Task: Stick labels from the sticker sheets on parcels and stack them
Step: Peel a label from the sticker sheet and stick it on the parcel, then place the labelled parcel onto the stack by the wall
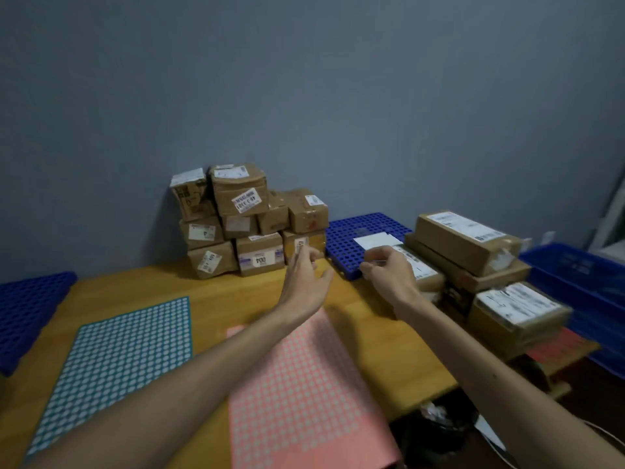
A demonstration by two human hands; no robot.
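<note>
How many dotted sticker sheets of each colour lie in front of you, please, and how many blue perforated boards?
Teal sticker sheet: 1
Pink sticker sheet: 1
Blue perforated boards, left and centre: 2
Total: 4
A reddish sheet at the far right is too blurred to count.

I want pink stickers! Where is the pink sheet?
The pink sticker sheet lies on the wooden table near the front, right of the teal sticker sheet.

At the table's (220, 299) far end the right hand (389, 277) is smeared, so whether it pinches anything I can't tell; print on the parcels (466, 238) at the table's right end blurs; the pink sticker sheet (304, 384) on its near side runs off the bottom edge.
</note>
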